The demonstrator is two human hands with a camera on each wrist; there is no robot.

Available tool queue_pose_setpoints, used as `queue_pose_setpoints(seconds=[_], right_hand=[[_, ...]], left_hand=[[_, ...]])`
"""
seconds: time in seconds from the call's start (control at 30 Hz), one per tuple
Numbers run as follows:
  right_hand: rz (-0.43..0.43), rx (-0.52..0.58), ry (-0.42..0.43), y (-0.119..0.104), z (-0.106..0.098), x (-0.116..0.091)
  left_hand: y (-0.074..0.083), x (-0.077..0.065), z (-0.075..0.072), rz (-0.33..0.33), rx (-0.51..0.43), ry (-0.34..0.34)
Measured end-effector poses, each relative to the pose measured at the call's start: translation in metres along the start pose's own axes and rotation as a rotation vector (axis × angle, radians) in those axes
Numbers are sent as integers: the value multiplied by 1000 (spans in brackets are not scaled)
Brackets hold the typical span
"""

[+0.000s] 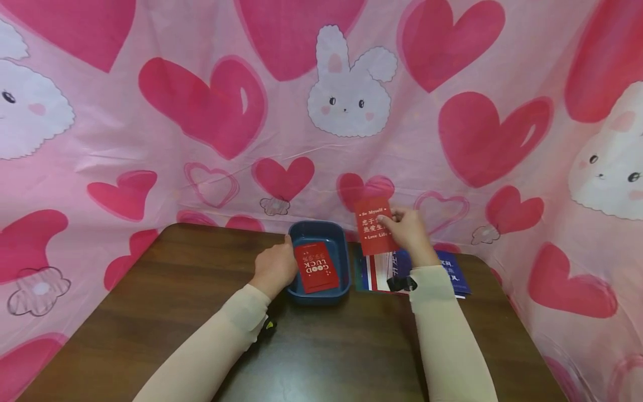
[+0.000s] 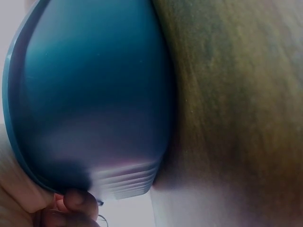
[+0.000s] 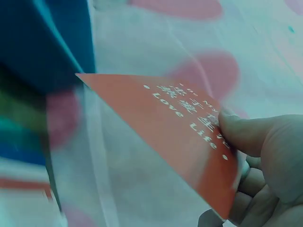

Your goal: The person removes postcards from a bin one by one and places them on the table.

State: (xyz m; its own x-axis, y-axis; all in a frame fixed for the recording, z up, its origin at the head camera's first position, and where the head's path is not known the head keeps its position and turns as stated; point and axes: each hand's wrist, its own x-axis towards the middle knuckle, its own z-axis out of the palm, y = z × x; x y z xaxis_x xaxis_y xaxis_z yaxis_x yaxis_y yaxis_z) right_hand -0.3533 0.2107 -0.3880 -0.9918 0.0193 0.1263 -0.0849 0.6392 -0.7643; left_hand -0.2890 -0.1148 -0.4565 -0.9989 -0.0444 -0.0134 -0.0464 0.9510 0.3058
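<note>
In the head view my right hand (image 1: 409, 229) pinches a red card (image 1: 370, 237) with white lettering by its right edge, thumb in front. The right wrist view shows the same card (image 3: 161, 118) tilted, its corner near the blue wall at upper left. My left hand (image 1: 275, 265) grips the left rim of a blue plastic basin (image 1: 344, 290); its curled fingers (image 2: 80, 202) show below the basin's rim in the left wrist view. Inside the basin lies another red card (image 1: 317, 268), printed "GOOD LUCK" and upside down to me.
Right of the basin several cards lie on the brown wooden table (image 1: 321, 357), among them a red-and-white striped card (image 1: 380, 272) and a blue card (image 1: 454, 273), partly under my right arm. A pink cloth (image 1: 281, 134) with hearts and rabbits hangs behind and beside the table.
</note>
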Motion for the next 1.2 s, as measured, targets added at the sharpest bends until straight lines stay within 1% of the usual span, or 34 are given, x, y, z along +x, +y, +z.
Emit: queue_pose_setpoints(seconds=[0.13,0.27,0.3,0.43,0.5,0.6,0.67,0.73,0.87,0.93,1.03,1.2], right_hand=[[66,14,86,25,-33,-7],[94,10,147,53,-59,-10],[97,-11,155,61,-65,-10],[158,-77,167,94,-91,-12],[215,-72,162,113,-102,-14],[324,-36,141,139,-114,-20],[402,-6,111,153,-119,-25],[459,-8,80,164,-122,-29],[519,-16,24,177,-121,-34],[544,-26,12,178,-119,-35],[560,-20,0,181,-115,-35],[567,-68,-15,185,-111,-33]], left_hand=[[0,0,0,6,-1,-2],[-1,0,0,5,3,2],[-1,0,-1,3,4,2],[-2,1,-1,-2,11,5],[-2,1,-1,-3,11,3],[-1,2,-1,-7,16,-3],[0,2,0,-7,17,-5],[1,2,0,-5,19,-9],[1,2,0,-1,19,-5],[0,2,0,1,18,-6],[0,2,1,4,15,-6],[-2,3,2,7,9,-9]])
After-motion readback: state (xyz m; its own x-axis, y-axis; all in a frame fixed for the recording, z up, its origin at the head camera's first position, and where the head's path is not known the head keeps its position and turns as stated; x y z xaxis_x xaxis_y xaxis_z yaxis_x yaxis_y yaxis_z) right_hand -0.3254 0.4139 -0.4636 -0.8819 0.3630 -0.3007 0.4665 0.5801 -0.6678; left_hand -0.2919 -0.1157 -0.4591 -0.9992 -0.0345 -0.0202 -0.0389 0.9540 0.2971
